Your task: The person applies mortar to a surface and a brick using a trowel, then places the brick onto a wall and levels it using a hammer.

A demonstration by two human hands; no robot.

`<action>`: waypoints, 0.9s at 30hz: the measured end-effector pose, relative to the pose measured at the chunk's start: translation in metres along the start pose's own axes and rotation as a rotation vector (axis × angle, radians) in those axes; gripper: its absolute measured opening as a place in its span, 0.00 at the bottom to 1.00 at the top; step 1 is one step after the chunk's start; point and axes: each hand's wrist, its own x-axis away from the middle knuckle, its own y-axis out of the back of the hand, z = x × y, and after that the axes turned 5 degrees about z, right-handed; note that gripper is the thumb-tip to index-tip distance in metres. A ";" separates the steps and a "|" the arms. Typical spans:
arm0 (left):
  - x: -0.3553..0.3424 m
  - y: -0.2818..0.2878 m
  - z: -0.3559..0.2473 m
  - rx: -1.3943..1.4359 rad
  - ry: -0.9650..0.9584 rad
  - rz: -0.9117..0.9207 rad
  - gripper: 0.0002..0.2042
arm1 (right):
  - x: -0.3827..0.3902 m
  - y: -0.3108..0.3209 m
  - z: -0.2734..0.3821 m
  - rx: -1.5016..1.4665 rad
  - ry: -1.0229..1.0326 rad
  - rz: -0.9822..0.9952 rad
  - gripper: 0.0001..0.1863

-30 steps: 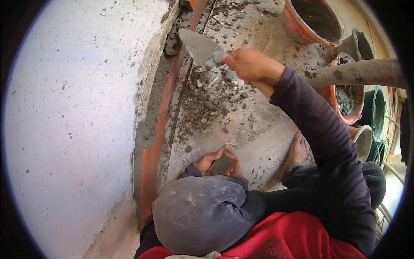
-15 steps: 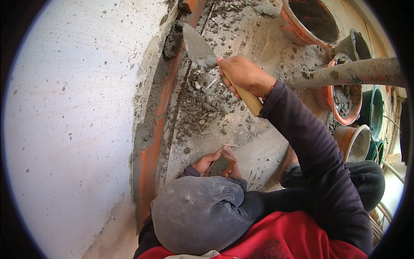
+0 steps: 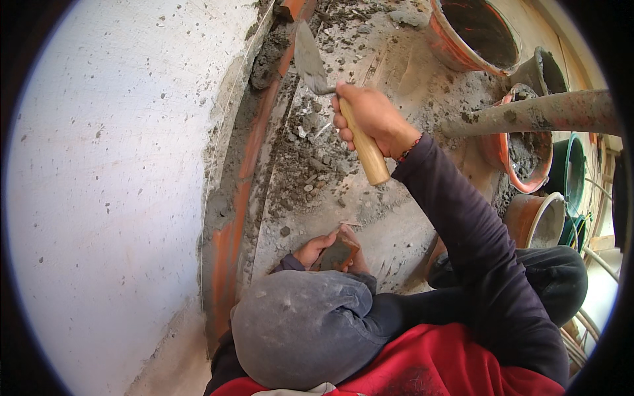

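My right hand grips the wooden handle of a trowel, its mortar-smeared blade raised near the strip of orange bricks along the white wall's foot. Grey mortar fills the gap between bricks and wall. Low, beside my knee and bare foot, my left hand is closed on an orange brick piece with grey mortar on its face. Loose mortar crumbs lie on the floor right of the bricks.
The white wall fills the left side. At right stand several buckets, orange, grey and green, some holding mortar. A dirty pole crosses above them. My bent legs occupy the lower middle.
The trowel blade has risen and turned more upright; my right hand has drawn slightly left, showing more of the handle. My left hand with the brick piece is nearly unmoved.
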 end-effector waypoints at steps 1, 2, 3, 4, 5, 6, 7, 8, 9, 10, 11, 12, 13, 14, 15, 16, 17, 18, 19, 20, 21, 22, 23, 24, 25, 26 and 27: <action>0.000 0.002 -0.001 -0.004 0.007 0.019 0.28 | 0.001 0.000 -0.003 0.029 -0.022 -0.023 0.18; 0.000 0.003 -0.001 -0.009 0.006 0.020 0.28 | 0.000 0.000 -0.006 0.058 -0.045 -0.045 0.18; -0.001 0.003 0.000 -0.013 0.006 0.020 0.28 | -0.002 0.002 -0.008 0.079 -0.054 -0.047 0.18; -0.001 0.002 0.000 -0.017 0.006 0.019 0.28 | -0.006 0.005 -0.009 0.099 -0.064 -0.049 0.18; -0.002 0.002 -0.001 -0.009 0.008 0.020 0.28 | -0.011 0.008 -0.011 0.118 -0.074 -0.052 0.19; -0.002 0.001 -0.001 -0.001 0.011 0.021 0.28 | -0.017 0.010 -0.012 0.073 -0.077 -0.024 0.19; -0.002 0.001 -0.001 0.007 0.014 0.022 0.28 | -0.025 0.011 -0.013 0.027 -0.080 0.003 0.19; -0.002 0.000 -0.001 -0.006 0.014 0.022 0.28 | -0.032 0.011 -0.015 -0.019 -0.082 0.030 0.19; -0.002 0.000 -0.002 -0.018 0.014 0.023 0.28 | -0.037 0.008 -0.018 -0.035 -0.076 0.052 0.19; -0.002 0.000 -0.002 -0.030 0.014 0.025 0.28 | -0.043 0.005 -0.021 -0.051 -0.069 0.074 0.19; -0.003 0.000 -0.003 -0.017 0.016 0.026 0.28 | -0.048 0.003 -0.024 -0.067 -0.062 0.096 0.19; -0.002 0.001 -0.001 -0.002 0.011 0.022 0.28 | -0.049 -0.001 -0.033 -0.053 -0.048 0.115 0.19; -0.002 0.002 -0.001 0.010 0.005 0.020 0.28 | -0.045 -0.007 -0.042 -0.037 -0.032 0.133 0.19; -0.002 0.004 -0.001 -0.004 -0.003 0.029 0.28 | -0.041 -0.012 -0.049 -0.019 -0.016 0.151 0.19; -0.002 0.004 0.001 -0.016 -0.014 0.038 0.28 | -0.036 -0.011 -0.051 -0.026 -0.040 0.171 0.20; -0.003 0.005 0.002 -0.027 -0.026 0.047 0.28 | -0.035 -0.007 -0.050 0.061 -0.007 0.129 0.20; -0.003 0.006 0.002 -0.022 -0.018 0.041 0.28 | -0.034 -0.001 -0.047 0.149 0.026 0.087 0.20; -0.004 0.005 0.002 -0.015 -0.006 0.038 0.28 | -0.031 0.007 -0.043 0.237 0.058 0.040 0.20; -0.002 0.005 0.002 -0.009 0.002 0.028 0.28 | -0.031 0.013 -0.032 0.302 0.061 0.027 0.21; -0.001 0.005 0.003 -0.021 -0.001 0.015 0.28 | -0.036 0.017 -0.019 0.424 0.094 -0.002 0.22; 0.000 0.005 0.002 -0.035 0.000 0.006 0.28 | -0.042 0.021 -0.003 0.545 0.130 -0.036 0.22; -0.002 0.004 0.001 -0.047 0.005 0.004 0.28 | -0.044 0.023 0.012 0.669 0.163 -0.079 0.23; -0.003 0.004 0.000 -0.044 0.015 -0.009 0.28 | -0.044 0.023 0.028 0.771 0.140 -0.089 0.23; -0.001 0.002 -0.001 -0.040 0.020 -0.031 0.28 | -0.044 0.018 0.044 0.870 0.118 -0.087 0.24; 0.000 0.001 -0.001 -0.036 0.029 -0.049 0.28 | -0.042 0.014 0.054 0.970 0.095 -0.092 0.25; 0.001 0.002 -0.001 -0.027 0.021 -0.037 0.28 | -0.040 0.011 0.058 1.058 0.097 -0.065 0.26; 0.000 0.002 -0.001 -0.020 0.014 -0.023 0.28 | -0.037 0.010 0.062 1.147 0.100 -0.041 0.27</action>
